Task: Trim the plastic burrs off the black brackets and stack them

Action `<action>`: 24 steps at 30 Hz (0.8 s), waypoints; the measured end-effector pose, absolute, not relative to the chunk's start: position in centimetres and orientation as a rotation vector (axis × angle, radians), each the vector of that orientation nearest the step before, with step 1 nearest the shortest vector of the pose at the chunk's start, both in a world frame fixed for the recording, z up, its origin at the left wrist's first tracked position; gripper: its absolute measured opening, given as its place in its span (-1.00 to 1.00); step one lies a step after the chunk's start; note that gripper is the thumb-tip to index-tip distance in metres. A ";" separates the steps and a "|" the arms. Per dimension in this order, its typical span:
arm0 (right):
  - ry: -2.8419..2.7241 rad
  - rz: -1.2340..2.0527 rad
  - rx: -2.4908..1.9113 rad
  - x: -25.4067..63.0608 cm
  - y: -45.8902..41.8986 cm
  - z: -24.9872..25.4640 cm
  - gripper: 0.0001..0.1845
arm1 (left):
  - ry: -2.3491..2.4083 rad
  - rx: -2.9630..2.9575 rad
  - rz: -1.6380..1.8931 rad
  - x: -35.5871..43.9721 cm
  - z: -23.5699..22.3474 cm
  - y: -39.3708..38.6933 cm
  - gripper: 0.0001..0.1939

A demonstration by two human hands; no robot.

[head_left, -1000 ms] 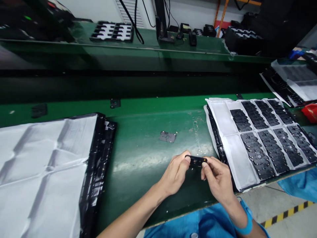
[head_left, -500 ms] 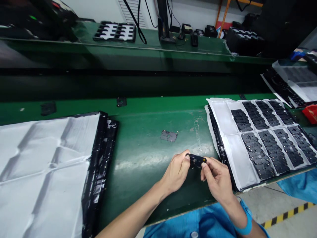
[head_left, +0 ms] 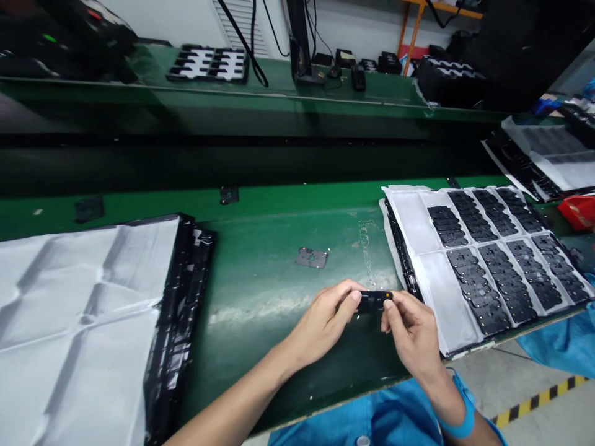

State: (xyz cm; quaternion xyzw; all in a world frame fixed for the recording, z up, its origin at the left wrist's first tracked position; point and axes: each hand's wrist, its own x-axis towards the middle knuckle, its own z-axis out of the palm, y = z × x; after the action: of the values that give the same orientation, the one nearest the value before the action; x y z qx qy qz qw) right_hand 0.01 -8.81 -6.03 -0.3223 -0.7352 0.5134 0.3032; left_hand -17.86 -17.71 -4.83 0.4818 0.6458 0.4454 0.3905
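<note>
Between my two hands is a small black plate-like part (head_left: 373, 300) with an orange-yellow spot near its right end. My left hand (head_left: 328, 319) pinches its left end between thumb and fingers. At the other end, the thumb and fingertips of my right hand (head_left: 413, 334) are closed on it. A flat dark grey part (head_left: 312, 257) lies on the green bench beyond my hands. To the right, a white-lined tray (head_left: 446, 297) holds rows of overlapping black parts (head_left: 478, 290) in its compartments; its leftmost compartments show bare lining.
A stack of trays under a white sheet (head_left: 116, 279) stands at the left. Loose black parts (head_left: 229, 195) lie along the bench's back. Behind, a raised green shelf (head_left: 288, 93) carries a black-and-white tray (head_left: 209, 63). A red object (head_left: 577, 212) sits at the far right.
The held part has turned slightly and now shows a narrower, more level face. My left fingers have shifted along its edge. The whole view has swung slightly.
</note>
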 end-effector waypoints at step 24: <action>-1.736 1.406 -0.905 -0.4 -9.3 -6.9 -0.77 | 1.430 1.025 1.220 -15.6 -4.8 -18.6 -0.63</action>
State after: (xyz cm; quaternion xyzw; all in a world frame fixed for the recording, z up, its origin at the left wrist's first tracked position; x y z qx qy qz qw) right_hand -0.42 -9.28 -6.86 -0.3506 -0.6727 0.5448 0.3574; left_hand -15.59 -18.61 -4.80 0.4201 0.5859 0.4999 0.4799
